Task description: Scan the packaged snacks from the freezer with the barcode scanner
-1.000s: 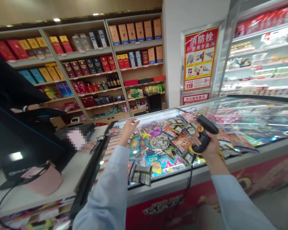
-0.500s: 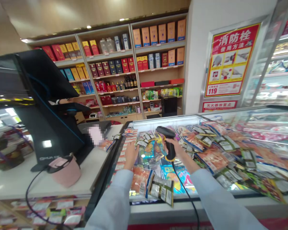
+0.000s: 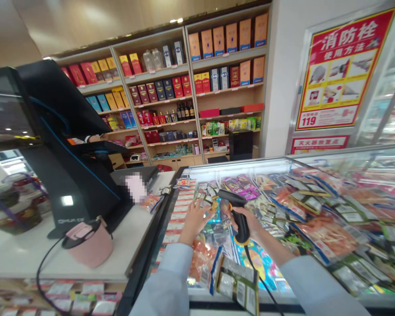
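Observation:
My right hand [image 3: 250, 224] is wrapped round the handle of a black-and-yellow barcode scanner [image 3: 232, 198], whose head points left and whose cable hangs down toward me. To its left, my left hand [image 3: 194, 221] reaches over snack packets with its fingers apart, the tips close to a blue-and-yellow packet [image 3: 216, 210]. Whether those fingertips touch it is hard to tell. Below the hands lie a clear packet of orange-brown food [image 3: 202, 259] and a green-and-silver packet with a barcode [image 3: 238, 283]. Purple packets [image 3: 243, 186] sit beyond the scanner.
The packets lie on a glass-topped chest freezer [image 3: 283, 163], heaped most to the right. On the left counter [image 3: 141, 230] stand a black checkout terminal [image 3: 75, 175] and a pink container [image 3: 90, 245]. Shelves of boxed goods [image 3: 158, 92] line the back wall. Part of another person's hand [image 3: 95, 138] shows behind the terminal.
The view has shifted, moving most things in the picture. My left hand has come nearer the scanner, its fingers now more spread. The scanner's head has tilted lower, still in my right hand.

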Demonstrator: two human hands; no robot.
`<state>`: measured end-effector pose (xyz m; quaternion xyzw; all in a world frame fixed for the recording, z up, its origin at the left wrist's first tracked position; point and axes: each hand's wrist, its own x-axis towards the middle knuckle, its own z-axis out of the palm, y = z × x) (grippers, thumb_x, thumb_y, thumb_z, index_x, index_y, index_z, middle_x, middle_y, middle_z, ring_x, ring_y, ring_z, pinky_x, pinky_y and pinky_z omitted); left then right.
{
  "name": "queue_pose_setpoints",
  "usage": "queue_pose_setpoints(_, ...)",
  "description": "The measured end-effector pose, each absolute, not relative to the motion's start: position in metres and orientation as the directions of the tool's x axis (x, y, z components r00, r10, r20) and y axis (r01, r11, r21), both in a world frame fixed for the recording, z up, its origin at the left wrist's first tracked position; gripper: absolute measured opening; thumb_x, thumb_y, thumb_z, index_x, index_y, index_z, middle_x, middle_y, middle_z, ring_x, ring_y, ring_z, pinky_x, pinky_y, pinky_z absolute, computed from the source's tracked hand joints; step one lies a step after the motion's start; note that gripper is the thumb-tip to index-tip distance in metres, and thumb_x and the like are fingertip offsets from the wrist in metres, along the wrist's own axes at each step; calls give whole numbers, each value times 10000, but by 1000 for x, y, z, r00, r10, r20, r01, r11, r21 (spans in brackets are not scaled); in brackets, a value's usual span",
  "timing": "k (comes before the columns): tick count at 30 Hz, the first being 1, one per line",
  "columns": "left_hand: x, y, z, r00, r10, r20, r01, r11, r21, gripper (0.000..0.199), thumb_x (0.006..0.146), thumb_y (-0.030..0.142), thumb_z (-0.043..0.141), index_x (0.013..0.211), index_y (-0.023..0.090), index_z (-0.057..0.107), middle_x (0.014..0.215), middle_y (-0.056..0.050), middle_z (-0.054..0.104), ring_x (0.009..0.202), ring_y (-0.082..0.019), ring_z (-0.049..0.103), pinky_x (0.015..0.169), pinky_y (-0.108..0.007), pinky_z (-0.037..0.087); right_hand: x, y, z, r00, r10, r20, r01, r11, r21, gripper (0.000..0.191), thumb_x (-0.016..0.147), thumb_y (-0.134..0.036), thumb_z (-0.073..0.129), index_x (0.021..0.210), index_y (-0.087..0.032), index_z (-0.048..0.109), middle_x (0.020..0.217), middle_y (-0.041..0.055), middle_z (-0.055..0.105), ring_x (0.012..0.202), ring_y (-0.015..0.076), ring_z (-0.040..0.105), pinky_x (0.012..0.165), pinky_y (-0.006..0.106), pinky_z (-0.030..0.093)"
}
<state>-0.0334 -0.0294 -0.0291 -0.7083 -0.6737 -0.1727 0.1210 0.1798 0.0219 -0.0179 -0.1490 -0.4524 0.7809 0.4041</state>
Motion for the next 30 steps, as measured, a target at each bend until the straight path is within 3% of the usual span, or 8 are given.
queue_pose_setpoints(3, -31, -30, -23, -38, 901, 433, 998, 14, 57, 359, 942, 427, 420, 1023, 224, 704, 1165, -129, 620, 1093, -296, 545, 973, -468, 430, 179, 22, -20, -626, 766, 144, -505, -259, -823, 215, 697, -356, 693, 749, -167, 606, 579, 0, 623, 305, 91, 466, 292, 218, 361)
queue_pose_setpoints(5, -32, -30, -21, -123, 884, 451, 992, 99, 78, 353, 956, 354, 386, 1068, 200, 684, 1096, -129, 632, 1037, -280, 560, 940, -446, 443, 179, 21, -20, -635, 758, 151, -506, -260, -822, 215, 698, -355, 695, 755, -166, 611, 590, 0, 623, 307, 90, 468, 289, 217, 359)
queue_pose_setpoints(9, -37, -29, -25, -127, 856, 501, 991, 83, 110, 429, 930, 393, 465, 1331, 265, 550, 1337, -131, 524, 1227, -307, 474, 1020, -466, 400, 179, 21, -19, -645, 752, 138, -499, -277, -821, 226, 700, -355, 702, 782, -162, 619, 614, 2, 631, 316, 88, 482, 295, 209, 368)
queue_pose_setpoints(13, -42, -27, -34, 20, 911, 413, 994, -64, 93, 450, 854, 536, 564, 1277, 383, 587, 1464, -79, 419, 1327, -346, 383, 1056, -529, 366, 179, 22, -19, -652, 748, 119, -491, -297, -819, 238, 695, -356, 701, 783, -157, 607, 618, 5, 637, 305, 84, 477, 296, 205, 368)
queue_pose_setpoints(19, -44, -25, -31, -112, 896, 429, 991, 70, 113, 308, 930, 432, 472, 950, 203, 676, 1215, -120, 578, 1034, -251, 583, 930, -431, 461, 179, 22, -19, -651, 751, 114, -489, -300, -819, 261, 678, -362, 708, 789, -147, 610, 581, 2, 636, 305, 92, 486, 292, 206, 363)
queue_pose_setpoints(22, -47, -24, -30, -244, 841, 483, 968, 184, 169, 272, 942, 350, 445, 1035, 170, 627, 1078, -117, 618, 978, -239, 597, 877, -393, 472, 179, 22, -20, -649, 752, 120, -491, -293, -820, 263, 684, -360, 708, 811, -148, 615, 595, 4, 647, 308, 94, 490, 290, 210, 365)
queue_pose_setpoints(26, -49, -25, -31, -137, 840, 526, 987, 73, 142, 413, 908, 351, 519, 1297, 213, 510, 1290, -116, 575, 1219, -257, 508, 1004, -416, 401, 179, 23, -23, -664, 740, 106, -470, -303, -829, 270, 687, -368, 710, 818, -152, 615, 593, -3, 643, 316, 94, 497, 294, 209, 371)
queue_pose_setpoints(30, -46, -28, -23, -138, 871, 472, 986, 78, 145, 294, 938, 401, 454, 1068, 211, 638, 1074, -87, 669, 1064, -242, 582, 952, -394, 410, 179, 22, -23, -665, 739, 111, -471, -299, -830, 277, 675, -368, 719, 816, -153, 617, 614, -5, 648, 321, 95, 505, 290, 209, 371)
